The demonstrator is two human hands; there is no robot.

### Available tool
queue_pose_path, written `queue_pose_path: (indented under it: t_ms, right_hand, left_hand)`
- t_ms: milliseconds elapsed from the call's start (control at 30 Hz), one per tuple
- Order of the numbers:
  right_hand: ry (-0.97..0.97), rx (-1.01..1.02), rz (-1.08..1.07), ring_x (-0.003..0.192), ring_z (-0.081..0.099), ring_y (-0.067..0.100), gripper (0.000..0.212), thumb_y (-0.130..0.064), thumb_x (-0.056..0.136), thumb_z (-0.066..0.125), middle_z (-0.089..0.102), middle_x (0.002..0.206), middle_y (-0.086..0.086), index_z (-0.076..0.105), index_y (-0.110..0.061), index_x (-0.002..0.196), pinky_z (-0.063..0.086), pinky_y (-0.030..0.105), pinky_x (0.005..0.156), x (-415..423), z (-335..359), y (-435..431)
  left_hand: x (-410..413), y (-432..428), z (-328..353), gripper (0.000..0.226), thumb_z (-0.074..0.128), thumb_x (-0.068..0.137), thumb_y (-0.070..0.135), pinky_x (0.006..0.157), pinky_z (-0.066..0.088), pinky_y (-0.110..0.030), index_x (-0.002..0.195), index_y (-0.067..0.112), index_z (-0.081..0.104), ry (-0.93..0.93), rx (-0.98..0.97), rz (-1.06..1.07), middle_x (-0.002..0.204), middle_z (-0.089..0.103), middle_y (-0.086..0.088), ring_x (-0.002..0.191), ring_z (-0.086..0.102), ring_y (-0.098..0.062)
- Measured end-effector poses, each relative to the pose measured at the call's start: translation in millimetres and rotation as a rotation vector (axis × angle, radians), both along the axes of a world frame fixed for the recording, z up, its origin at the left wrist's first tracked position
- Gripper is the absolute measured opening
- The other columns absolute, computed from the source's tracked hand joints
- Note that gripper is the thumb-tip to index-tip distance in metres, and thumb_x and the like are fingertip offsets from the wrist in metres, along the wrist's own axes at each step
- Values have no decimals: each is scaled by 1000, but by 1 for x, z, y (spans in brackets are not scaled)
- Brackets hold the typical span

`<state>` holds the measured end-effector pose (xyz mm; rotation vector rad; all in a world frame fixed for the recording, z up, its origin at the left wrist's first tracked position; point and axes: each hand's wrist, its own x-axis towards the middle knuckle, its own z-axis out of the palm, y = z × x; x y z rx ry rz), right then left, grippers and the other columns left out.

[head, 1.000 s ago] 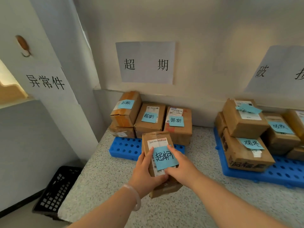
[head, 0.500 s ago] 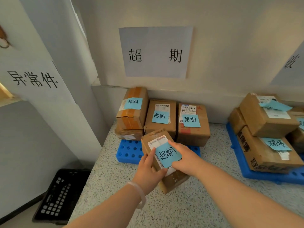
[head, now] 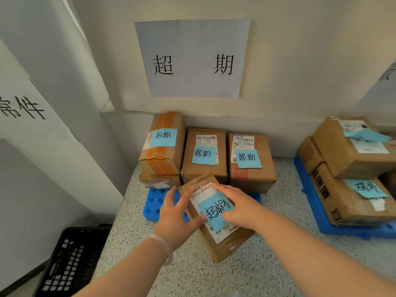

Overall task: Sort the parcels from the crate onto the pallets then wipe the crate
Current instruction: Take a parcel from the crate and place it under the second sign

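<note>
The speckled grey table [head: 192, 275] carries a blue pallet [head: 153, 203] near the back wall, loaded with labelled cardboard boxes [head: 204, 156]. Well to the right of that pallet lies a second blue pallet [head: 351, 232], also stacked with boxes. Just in front of the first pallet a cardboard parcel [head: 227, 247] slants, its far end over the pallet's front edge; whether its near end touches the table is unclear.

We see soft, even light, brightest on the wall [head: 300, 61] toward 1 o'clock, dimmer at 8 o'clock. Shadows under the parcels [head: 205, 159] are faint. Wide-angle distortion bends lines at 9 and 3 o'clock; the centre is sharp.
</note>
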<state>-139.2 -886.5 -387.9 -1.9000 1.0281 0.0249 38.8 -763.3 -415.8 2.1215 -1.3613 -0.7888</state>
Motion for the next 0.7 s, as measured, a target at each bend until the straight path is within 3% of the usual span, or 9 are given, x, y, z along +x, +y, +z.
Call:
queue_pose_path:
  t_ms: [100,200,367,467,567,700]
  right_hand:
    - [-2,-23,5,124,43,7,84,-10,86,62,26,149,-13,24,-44,152,52,19,86,-1,-2,1]
    - [4,-89,6,130,37,8,83,-12,86,63,24,152,-9,24,-41,153,48,19,91,-6,-1,6]
    - [42,-258,-21,144,20,12,75,-24,87,62,17,159,-10,27,-43,151,34,39,115,-17,1,24]
    - [130,-430,48,149,8,13,73,-47,88,62,10,162,-12,26,-42,152,15,39,122,-24,5,39]
    - [237,-526,108,150,-7,14,83,-66,84,59,0,164,-12,20,-43,153,-3,38,121,-32,7,48]
    - [316,-562,63,151,-6,18,73,-55,91,58,-2,165,-7,21,-45,153,3,41,121,-37,1,53]
  left_hand:
    - [17,-14,9,88,67,78,65,122,10,-44,147,60,12,-199,77,-236,161,-19,14,150,-9,-18]
    - [22,-24,14,91,70,77,63,122,9,-45,148,60,13,-179,153,-307,161,-16,18,150,-7,-19]
    - [12,-17,5,91,74,73,64,120,24,-42,147,58,21,-81,89,-155,159,3,9,146,13,-23]
    - [3,-9,5,92,70,74,67,117,31,-43,148,56,18,-96,90,-59,156,8,5,144,18,-23]
    - [-3,-2,8,92,64,76,72,115,33,-45,150,56,12,-123,143,34,155,7,2,143,21,-26]
    - [2,7,5,87,59,78,74,107,42,-47,150,56,13,-119,129,148,151,14,1,137,29,-27]
